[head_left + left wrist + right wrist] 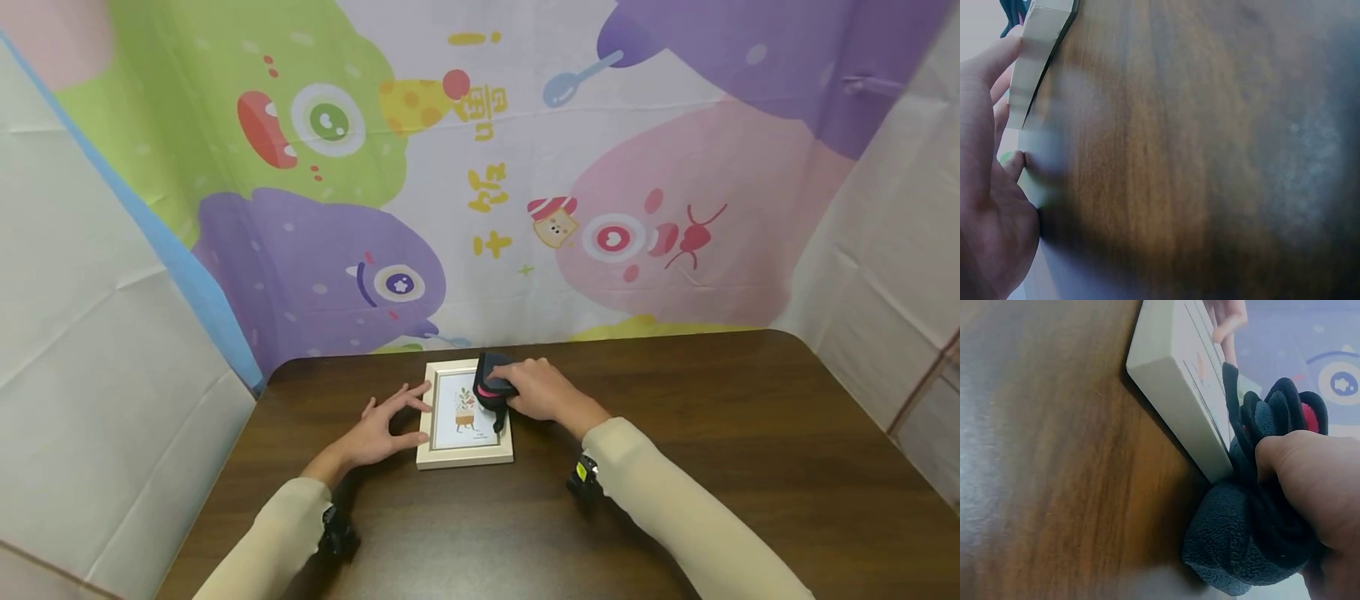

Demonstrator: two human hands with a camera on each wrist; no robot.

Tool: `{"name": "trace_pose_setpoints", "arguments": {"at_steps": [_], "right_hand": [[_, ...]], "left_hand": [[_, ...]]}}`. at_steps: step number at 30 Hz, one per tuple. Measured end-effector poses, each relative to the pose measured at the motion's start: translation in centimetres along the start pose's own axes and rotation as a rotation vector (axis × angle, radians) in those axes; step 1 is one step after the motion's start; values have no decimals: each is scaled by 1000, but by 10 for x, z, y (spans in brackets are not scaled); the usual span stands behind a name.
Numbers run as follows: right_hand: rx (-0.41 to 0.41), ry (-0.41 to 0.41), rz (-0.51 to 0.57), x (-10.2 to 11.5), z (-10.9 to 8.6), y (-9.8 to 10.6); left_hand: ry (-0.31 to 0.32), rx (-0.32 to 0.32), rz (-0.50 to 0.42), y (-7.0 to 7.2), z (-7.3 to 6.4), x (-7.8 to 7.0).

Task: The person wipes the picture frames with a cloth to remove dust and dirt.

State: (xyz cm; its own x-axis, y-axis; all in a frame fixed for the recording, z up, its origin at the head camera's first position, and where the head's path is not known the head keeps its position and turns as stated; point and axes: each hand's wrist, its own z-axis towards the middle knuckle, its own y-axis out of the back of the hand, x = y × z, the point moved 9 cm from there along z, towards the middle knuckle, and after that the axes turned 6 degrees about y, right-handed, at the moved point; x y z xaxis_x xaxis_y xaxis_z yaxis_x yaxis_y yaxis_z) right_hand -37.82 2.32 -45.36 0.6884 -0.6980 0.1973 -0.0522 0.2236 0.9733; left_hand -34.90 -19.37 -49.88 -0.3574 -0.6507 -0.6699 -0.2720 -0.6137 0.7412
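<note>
A cream-edged picture frame (465,459) lies flat on the dark wood table, its printed plant picture (463,408) facing up. My left hand (378,429) is at the frame's left side, thumb and spread fingers reaching its border; in the left wrist view, fingers (999,59) lie along the frame's side. With my right hand (543,390) I grip a bunched dark grey cloth (487,372) over the frame's right part. The right wrist view shows the folded fleecy cloth (1229,534) with black edging and a bit of red, part of it hanging past the frame's edge.
The brown table (675,433) stretches around the frame on both sides. Behind it hangs a cloth backdrop (517,300) with cartoon monsters, and pale sheets (82,333) stand at left and right. Each wrist carries a small black camera (339,532).
</note>
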Motion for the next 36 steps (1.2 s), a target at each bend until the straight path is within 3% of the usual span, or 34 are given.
{"name": "trace_pose_setpoints", "arguments": {"at_steps": [13,19,27,36], "right_hand": [[-17,-21,6,-5,6,2],[-116,-41,32,-12,3,15],[-304,-88,221,-29,-4,36],[-376,-215,440,-52,-11,23]], "left_hand": [[2,-2,-1,0,0,1],[7,2,2,-1,0,1],[12,4,-15,0,-1,0],[10,5,-7,-1,0,1]]}}
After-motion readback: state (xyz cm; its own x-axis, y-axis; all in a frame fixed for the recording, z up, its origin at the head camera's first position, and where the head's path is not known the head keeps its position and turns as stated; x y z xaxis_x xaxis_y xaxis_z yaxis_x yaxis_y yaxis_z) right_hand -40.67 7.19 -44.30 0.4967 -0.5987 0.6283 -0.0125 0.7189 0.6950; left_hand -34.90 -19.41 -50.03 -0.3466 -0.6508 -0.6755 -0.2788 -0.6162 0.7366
